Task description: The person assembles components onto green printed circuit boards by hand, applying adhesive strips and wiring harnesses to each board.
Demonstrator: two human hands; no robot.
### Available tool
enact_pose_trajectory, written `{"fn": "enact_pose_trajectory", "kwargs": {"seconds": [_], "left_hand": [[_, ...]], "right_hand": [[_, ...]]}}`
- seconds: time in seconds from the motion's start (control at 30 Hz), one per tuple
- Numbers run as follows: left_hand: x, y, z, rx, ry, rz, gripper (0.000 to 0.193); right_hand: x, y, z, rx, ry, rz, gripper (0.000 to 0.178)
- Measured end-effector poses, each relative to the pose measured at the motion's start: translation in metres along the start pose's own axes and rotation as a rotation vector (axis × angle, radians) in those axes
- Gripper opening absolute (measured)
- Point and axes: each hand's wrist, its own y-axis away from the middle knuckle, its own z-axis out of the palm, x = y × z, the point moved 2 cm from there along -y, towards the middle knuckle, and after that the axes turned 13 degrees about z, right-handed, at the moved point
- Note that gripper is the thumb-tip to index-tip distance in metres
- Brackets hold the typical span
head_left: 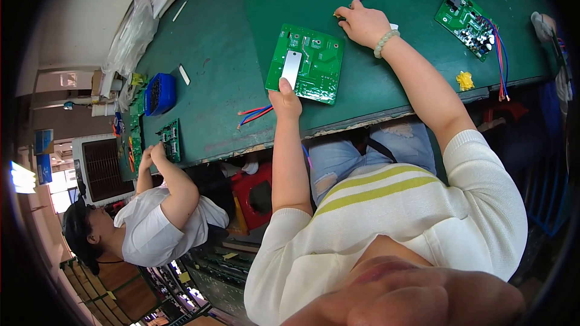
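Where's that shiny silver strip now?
In the head view, the silver strip lies on the green circuit board, left of its middle; the left hand has its thumb on the strip's lower end.

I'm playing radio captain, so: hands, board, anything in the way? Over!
Left hand gripping green circuit board. Right hand apart, grip unclear. Possible snag: wires beside left hand.

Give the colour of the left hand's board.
Green board, held in the left hand; best in the head view.
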Motion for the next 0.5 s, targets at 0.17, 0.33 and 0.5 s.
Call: {"fn": "enact_pose_trajectory", "kwargs": {"seconds": [0.17,0.33,0.5], "left_hand": [[-0.0017,0.0013,-0.0004,0.005,0.005,-0.013,0.065],[-0.0026,0.0032,-0.0021,0.002,0.027,-0.022,0.065],[-0.0047,0.0018,-0.0026,0.004,0.039,-0.028,0.065]], "right_hand": [[0.0015,0.0057,-0.0084,-0.073,-0.060,0.032,0.042],[-0.0056,0.0039,-0.0108,-0.115,0.023,0.030,0.058],[-0.0029,0.0011,-0.0093,-0.153,0.039,0.042,0.060]]}}
